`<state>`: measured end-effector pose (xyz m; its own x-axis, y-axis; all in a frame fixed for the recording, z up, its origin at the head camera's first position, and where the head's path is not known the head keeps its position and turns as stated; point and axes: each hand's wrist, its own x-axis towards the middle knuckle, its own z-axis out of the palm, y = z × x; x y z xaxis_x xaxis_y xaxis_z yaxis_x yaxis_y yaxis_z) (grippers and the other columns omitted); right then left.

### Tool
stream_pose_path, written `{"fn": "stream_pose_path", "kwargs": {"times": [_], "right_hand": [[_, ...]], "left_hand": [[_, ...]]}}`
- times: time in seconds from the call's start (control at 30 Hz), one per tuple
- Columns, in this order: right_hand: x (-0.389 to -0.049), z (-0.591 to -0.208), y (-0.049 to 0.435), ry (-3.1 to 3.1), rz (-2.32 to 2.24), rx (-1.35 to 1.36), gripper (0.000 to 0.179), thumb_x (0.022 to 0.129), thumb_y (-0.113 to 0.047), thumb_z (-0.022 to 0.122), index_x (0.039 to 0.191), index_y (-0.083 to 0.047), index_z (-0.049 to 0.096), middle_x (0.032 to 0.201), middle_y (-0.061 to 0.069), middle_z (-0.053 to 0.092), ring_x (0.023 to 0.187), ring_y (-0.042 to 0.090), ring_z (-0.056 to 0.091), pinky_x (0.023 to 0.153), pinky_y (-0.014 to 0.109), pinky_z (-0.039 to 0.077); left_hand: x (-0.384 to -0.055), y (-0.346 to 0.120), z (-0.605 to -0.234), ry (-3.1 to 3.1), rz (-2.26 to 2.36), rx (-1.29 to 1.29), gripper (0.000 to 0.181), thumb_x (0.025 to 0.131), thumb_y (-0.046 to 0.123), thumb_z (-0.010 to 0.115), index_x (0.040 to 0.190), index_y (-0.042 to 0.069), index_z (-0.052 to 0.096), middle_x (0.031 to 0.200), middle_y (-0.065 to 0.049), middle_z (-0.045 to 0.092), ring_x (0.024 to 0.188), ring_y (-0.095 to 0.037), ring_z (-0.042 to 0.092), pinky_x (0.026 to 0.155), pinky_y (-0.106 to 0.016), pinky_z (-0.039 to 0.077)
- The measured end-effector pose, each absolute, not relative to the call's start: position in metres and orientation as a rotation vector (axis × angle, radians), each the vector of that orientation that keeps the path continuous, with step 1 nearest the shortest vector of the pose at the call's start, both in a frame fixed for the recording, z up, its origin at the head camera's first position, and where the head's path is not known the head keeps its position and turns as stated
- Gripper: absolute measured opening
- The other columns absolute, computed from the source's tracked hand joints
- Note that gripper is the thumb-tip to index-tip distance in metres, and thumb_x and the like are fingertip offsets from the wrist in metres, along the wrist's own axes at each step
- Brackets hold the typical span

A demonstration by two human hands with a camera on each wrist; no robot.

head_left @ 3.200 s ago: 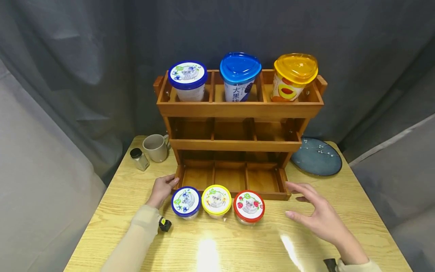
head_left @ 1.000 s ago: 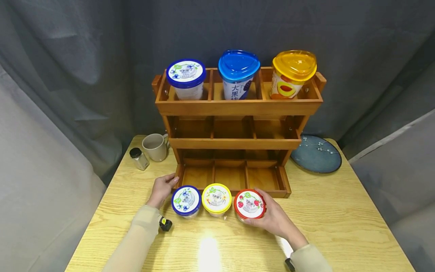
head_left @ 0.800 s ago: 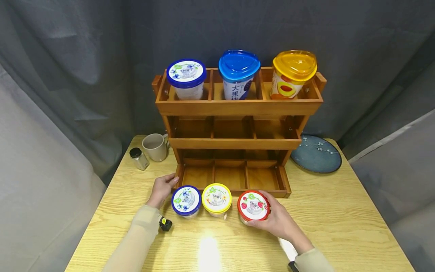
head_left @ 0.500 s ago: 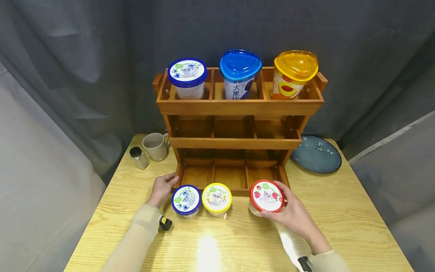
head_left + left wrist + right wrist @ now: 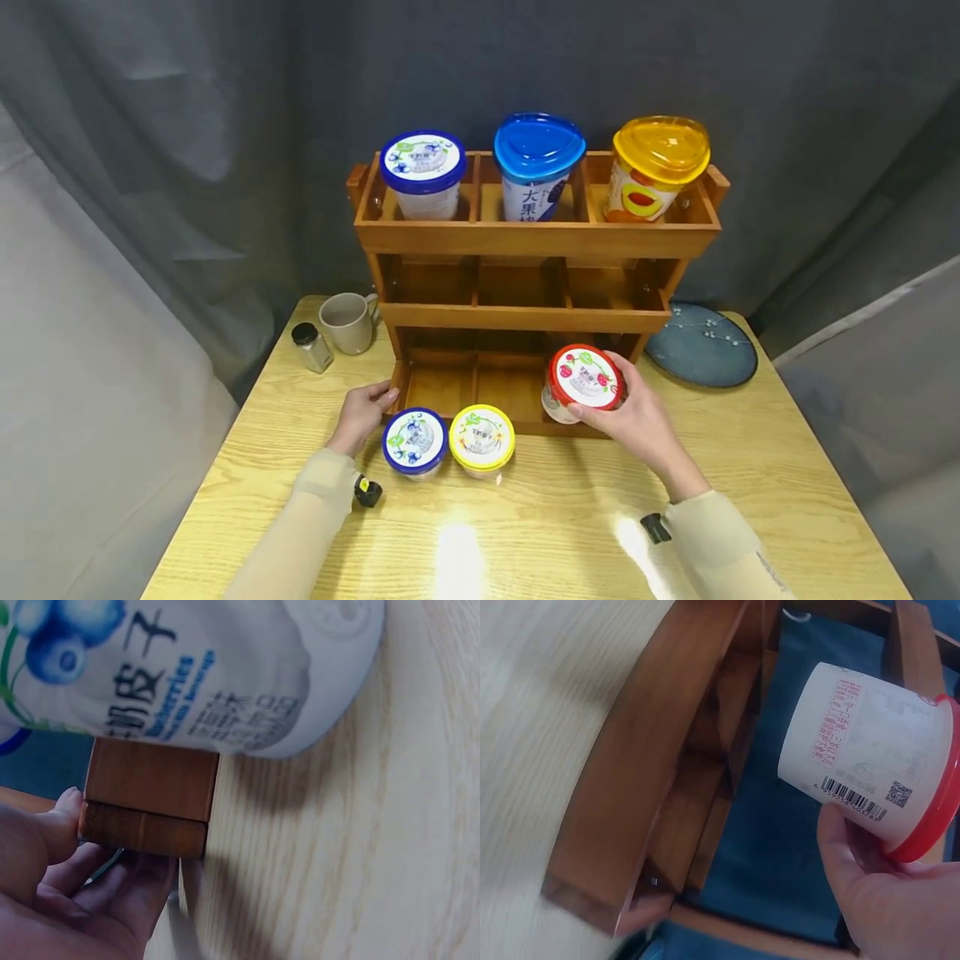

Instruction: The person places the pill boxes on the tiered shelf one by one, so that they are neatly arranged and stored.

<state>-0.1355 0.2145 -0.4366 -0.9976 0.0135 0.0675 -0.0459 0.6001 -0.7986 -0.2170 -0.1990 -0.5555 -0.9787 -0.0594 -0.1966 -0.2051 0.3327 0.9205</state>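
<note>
My right hand (image 5: 640, 419) grips a red-lidded yogurt cup (image 5: 586, 377) with strawberries on its lid. The cup is held tilted above the right part of the wooden shelf rack's (image 5: 536, 317) bottom tier. In the right wrist view, the red-lidded cup (image 5: 862, 750) shows its barcode side, off the wood. My left hand (image 5: 360, 419) pinches the rack's front left corner (image 5: 142, 829) between thumb and fingers. Before the rack, a blue-lidded blueberry cup (image 5: 416, 442) and a yellow-lidded cup (image 5: 482, 438) stand side by side on the table.
On the top tier stand a blueberry cup (image 5: 423, 167), a cup with a blue domed lid (image 5: 538, 158) and one with an orange domed lid (image 5: 660, 158). A mug (image 5: 348, 323) and a black-capped jar (image 5: 312, 347) are at left, a blue plate (image 5: 701, 344) at right.
My right hand reached the red-lidded cup, took hold of it, lifted it off the table, and carried it rightward, then up over the bottom tier. The left hand stays on the rack corner.
</note>
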Motion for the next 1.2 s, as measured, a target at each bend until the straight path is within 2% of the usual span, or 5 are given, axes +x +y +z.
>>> {"fn": "stream_pose_path", "kwargs": {"times": [0.23,0.37,0.7,0.93,1.2], "right_hand": [[-0.168,-0.443,0.188,-2.781,1.437,0.114,0.108,0.07,-0.055,0.086,0.152,-0.01,0.032,0.131,0.011,0.056,0.114,0.027,0.056,0.094,0.047,0.047],[-0.183,-0.443,0.17,-2.772,1.471,0.165,0.103,0.068,-0.057,0.086,0.146,-0.01,0.038,0.127,0.009,0.058,0.112,0.026,0.057,0.094,0.047,0.048],[-0.22,-0.448,0.123,-2.785,1.547,0.313,0.086,0.069,-0.052,0.087,0.133,-0.007,0.05,0.116,0.004,0.063,0.103,0.021,0.061,0.091,0.041,0.052],[-0.242,-0.454,0.095,-2.8,1.548,0.509,0.069,0.071,-0.05,0.087,0.125,-0.016,0.06,0.109,-0.005,0.067,0.099,0.013,0.063,0.09,0.035,0.052],[-0.256,-0.463,0.07,-2.846,1.511,0.616,0.073,0.072,-0.044,0.089,0.13,-0.013,0.059,0.114,-0.002,0.067,0.101,0.013,0.063,0.092,0.033,0.051]], "left_hand": [[-0.218,-0.199,-0.555,2.447,1.752,-0.245,0.044,0.1,0.017,0.062,0.136,-0.007,0.055,0.135,-0.024,0.057,0.126,-0.037,0.052,0.105,-0.047,0.044],[-0.218,-0.199,-0.556,2.453,1.744,-0.237,0.044,0.099,0.017,0.062,0.136,-0.007,0.055,0.134,-0.024,0.057,0.126,-0.037,0.052,0.105,-0.047,0.043],[-0.219,-0.199,-0.557,2.449,1.757,-0.257,0.043,0.099,0.016,0.062,0.136,-0.007,0.056,0.134,-0.024,0.058,0.122,-0.037,0.056,0.102,-0.046,0.046],[-0.219,-0.198,-0.556,2.445,1.744,-0.265,0.044,0.099,0.017,0.062,0.136,-0.006,0.055,0.135,-0.023,0.058,0.125,-0.036,0.053,0.105,-0.046,0.043],[-0.22,-0.199,-0.558,2.458,1.77,-0.264,0.042,0.098,0.015,0.064,0.134,-0.007,0.057,0.131,-0.024,0.06,0.122,-0.036,0.055,0.104,-0.046,0.045]]}}
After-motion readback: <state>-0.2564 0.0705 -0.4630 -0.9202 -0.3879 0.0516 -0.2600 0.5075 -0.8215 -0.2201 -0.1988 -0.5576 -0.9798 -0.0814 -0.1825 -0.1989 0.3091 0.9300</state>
